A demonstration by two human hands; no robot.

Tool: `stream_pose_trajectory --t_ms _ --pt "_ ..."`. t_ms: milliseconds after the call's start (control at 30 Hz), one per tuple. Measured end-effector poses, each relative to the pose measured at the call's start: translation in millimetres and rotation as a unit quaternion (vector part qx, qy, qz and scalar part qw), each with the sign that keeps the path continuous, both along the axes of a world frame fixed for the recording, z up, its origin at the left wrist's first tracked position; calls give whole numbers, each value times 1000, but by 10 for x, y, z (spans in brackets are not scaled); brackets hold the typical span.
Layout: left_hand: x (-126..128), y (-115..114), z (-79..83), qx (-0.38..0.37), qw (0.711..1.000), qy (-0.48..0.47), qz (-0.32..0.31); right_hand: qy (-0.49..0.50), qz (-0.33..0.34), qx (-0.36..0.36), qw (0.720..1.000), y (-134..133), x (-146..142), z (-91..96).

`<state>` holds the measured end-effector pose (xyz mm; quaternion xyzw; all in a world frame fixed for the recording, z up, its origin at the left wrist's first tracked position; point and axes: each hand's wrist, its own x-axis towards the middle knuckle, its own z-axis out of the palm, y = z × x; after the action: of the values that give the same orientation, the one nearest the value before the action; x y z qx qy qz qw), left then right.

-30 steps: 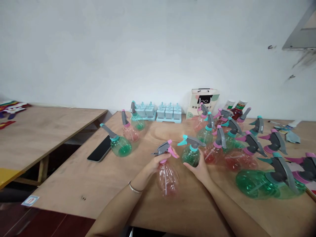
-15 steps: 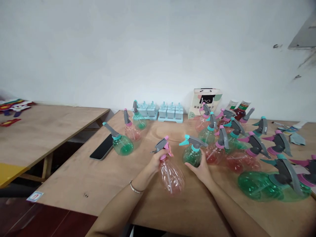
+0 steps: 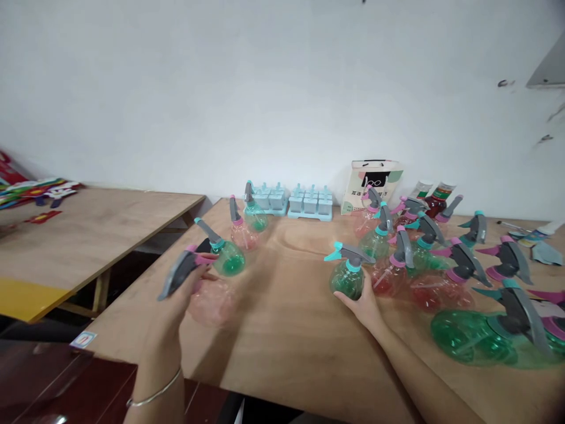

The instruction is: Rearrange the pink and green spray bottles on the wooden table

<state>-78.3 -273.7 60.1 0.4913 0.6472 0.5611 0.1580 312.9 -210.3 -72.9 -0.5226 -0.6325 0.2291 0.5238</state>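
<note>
Three translucent plastic spray bottles (image 3: 232, 259) stood left on the brown wooden counter (image 3: 282, 335); the left hand (image 3: 182, 303) gripped a clear pink spray bottle (image 3: 215, 303) near them, perhaps resting. The right hand (image 3: 365, 303) clasped a round green spray bottle (image 3: 345, 282); more bottles (image 3: 461, 335) stood right.

The left hand (image 3: 179, 312) is out to the left — fingers (image 3: 203, 277) curled in a grip, left forearm (image 3: 156, 391) upright below it. The right hand (image 3: 367, 303) is cupped — thumb (image 3: 345, 301) spread, right forearm (image 3: 415, 365) slanting in from lower right.

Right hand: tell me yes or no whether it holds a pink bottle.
No, the right hand is around a green spray bottle with turquoise trim.
</note>
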Motion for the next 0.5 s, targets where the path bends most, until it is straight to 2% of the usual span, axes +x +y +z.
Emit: stream_pose_trajectory --t_ms 67,167,333,500 --pt "-225 -15 -45 -3 999 -8 31 1 2 1 1000 3 -1 -2" --pt "-406 57 -117 -22 999 -17 28 2 -1 -1 1000 3 -3 0" --pt "-510 247 -205 -11 999 -30 20 -2 9 -12 1000 -17 -3 7" --pt "-525 353 -278 16 998 31 44 -2 12 2 1000 -17 -2 -5"
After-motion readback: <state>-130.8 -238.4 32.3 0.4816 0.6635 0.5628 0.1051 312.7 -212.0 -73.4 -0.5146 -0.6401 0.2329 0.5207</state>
